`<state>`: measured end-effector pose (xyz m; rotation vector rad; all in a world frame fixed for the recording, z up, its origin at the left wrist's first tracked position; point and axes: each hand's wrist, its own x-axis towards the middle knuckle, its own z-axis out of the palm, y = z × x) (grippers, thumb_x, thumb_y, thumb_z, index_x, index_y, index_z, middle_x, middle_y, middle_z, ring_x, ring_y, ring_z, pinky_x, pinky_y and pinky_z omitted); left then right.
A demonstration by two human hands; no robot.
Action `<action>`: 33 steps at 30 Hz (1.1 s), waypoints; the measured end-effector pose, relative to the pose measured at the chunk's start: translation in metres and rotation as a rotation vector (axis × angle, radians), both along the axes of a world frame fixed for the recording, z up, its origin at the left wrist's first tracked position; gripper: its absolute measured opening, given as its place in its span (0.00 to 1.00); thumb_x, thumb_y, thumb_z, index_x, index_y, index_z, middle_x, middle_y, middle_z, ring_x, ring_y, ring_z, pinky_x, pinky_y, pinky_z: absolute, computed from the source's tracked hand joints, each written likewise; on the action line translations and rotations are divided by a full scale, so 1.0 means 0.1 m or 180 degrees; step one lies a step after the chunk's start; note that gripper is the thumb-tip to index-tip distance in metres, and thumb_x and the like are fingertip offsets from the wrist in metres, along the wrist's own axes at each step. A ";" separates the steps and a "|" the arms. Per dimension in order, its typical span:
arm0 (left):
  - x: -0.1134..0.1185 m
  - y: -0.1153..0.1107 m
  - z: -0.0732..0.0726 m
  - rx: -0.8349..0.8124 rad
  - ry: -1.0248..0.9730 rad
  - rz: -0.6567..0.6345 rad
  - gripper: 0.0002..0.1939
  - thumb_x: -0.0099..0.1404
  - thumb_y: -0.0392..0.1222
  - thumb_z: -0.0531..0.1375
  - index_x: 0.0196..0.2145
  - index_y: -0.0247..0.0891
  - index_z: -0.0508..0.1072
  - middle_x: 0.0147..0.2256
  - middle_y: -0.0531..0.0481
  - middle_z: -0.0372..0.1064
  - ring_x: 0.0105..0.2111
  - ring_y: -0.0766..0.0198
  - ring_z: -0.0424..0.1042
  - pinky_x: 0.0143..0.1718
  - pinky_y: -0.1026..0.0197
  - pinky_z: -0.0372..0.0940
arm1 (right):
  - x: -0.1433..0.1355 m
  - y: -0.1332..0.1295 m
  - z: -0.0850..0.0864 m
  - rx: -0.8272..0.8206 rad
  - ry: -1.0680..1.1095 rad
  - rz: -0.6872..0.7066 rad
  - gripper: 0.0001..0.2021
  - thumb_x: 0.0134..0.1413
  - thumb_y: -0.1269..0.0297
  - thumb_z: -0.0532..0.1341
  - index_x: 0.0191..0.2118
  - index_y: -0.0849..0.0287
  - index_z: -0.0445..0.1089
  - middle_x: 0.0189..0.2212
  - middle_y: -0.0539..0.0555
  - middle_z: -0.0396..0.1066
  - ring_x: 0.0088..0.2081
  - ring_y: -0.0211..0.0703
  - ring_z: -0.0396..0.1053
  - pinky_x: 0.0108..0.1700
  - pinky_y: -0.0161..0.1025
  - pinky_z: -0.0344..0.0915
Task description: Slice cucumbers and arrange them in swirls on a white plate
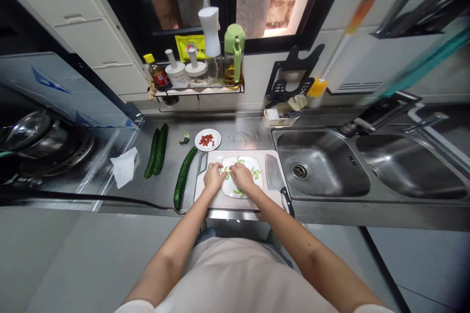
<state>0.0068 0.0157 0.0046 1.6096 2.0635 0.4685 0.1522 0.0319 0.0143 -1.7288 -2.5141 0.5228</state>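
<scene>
A squarish white plate lies on a cutting board, with small fans of cucumber slices spaced around its rim. At the plate's left side, my left hand has its fingers closed at a cucumber slice. My right hand reaches over the plate from the other side, fingertips pinched at the same slices. The fingers partly hide what they touch. A kitchen knife rests on the board's right part, its black handle towards me. Left of the board lies a whole cucumber.
A small white dish of red pieces sits behind the board, near cucumber scraps. Two more cucumbers and a white tissue lie left. A double sink is at right. Bottles stand on a wall rack.
</scene>
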 end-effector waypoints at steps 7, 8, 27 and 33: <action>0.01 0.00 0.02 -0.0053 -0.0001 0.0025 0.13 0.59 0.46 0.63 0.42 0.46 0.71 0.45 0.50 0.66 0.41 0.60 0.69 0.36 0.63 0.60 | 0.00 -0.04 -0.01 -0.0024 -0.0008 0.0005 0.13 0.64 0.65 0.52 0.42 0.56 0.73 0.43 0.58 0.68 0.46 0.47 0.61 0.42 0.37 0.55; 0.01 0.00 0.02 -0.0050 -0.0005 0.0024 0.13 0.59 0.46 0.63 0.42 0.46 0.71 0.45 0.49 0.66 0.41 0.60 0.69 0.36 0.63 0.60 | 0.00 -0.04 -0.01 -0.0010 -0.0020 0.0011 0.13 0.64 0.65 0.52 0.42 0.56 0.74 0.43 0.58 0.68 0.46 0.47 0.61 0.42 0.37 0.55; 0.01 0.00 0.00 -0.0078 0.0036 0.0038 0.13 0.59 0.47 0.62 0.42 0.46 0.71 0.45 0.49 0.66 0.40 0.60 0.69 0.35 0.63 0.60 | 0.02 -0.03 0.03 0.0018 -0.0104 0.0254 0.13 0.63 0.66 0.51 0.43 0.57 0.73 0.44 0.59 0.68 0.47 0.47 0.61 0.43 0.38 0.57; 0.02 0.00 0.01 -0.0110 0.0073 0.0022 0.13 0.59 0.47 0.62 0.43 0.46 0.71 0.45 0.50 0.65 0.41 0.61 0.69 0.36 0.63 0.60 | 0.16 -0.08 0.13 0.0047 0.0231 -0.0122 0.14 0.63 0.64 0.52 0.50 0.56 0.70 0.46 0.58 0.68 0.48 0.48 0.61 0.44 0.39 0.58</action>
